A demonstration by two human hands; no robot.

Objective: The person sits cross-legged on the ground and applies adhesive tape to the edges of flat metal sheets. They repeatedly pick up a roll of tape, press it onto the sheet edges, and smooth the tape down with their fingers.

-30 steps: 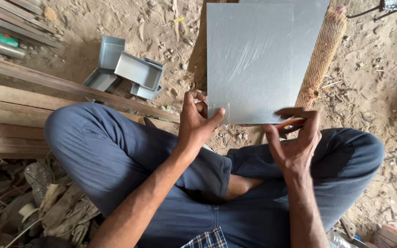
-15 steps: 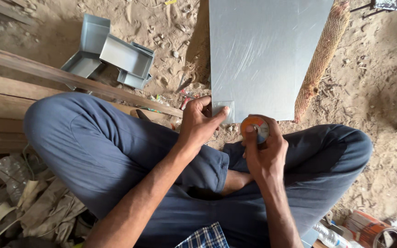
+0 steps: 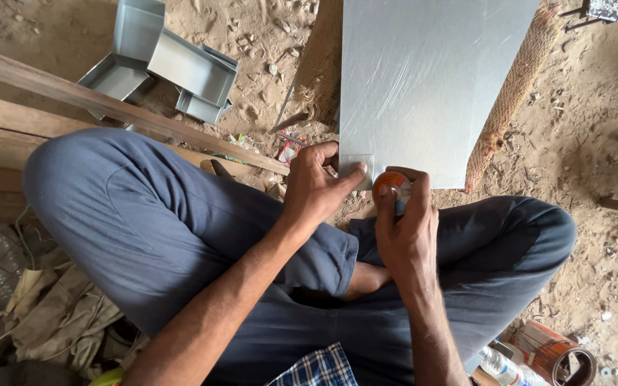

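- Sitting cross-legged on sandy ground, the person works over their lap; a checked shirt hem shows at the bottom edge.
- Right hand: fingers curled and pressed together around a small orange tape roll, thumb along its side. The roll looks light and rigid; best held by its rim, as here.
- Left hand: fingers pressed together, forefinger tip pinning a clear tape strip against the near corner of the grey sheet. Thumb hooked at the sheet's edge.
- Tape strip: thin, limp and sticky by the look of it; likely to curl or crease unless kept taut between the roll and the pinned end.
- Grey sheet: lies flat on the ground just ahead of the knees, near edge touching both hands. Looks stiff, thin and smooth, with a glossy film; likely slippery and sharp-edged, so grip by flat faces near corners.
- Farther left: folded grey metal channels beyond wooden planks.
- Right of the sheet: a coarse brown roll.
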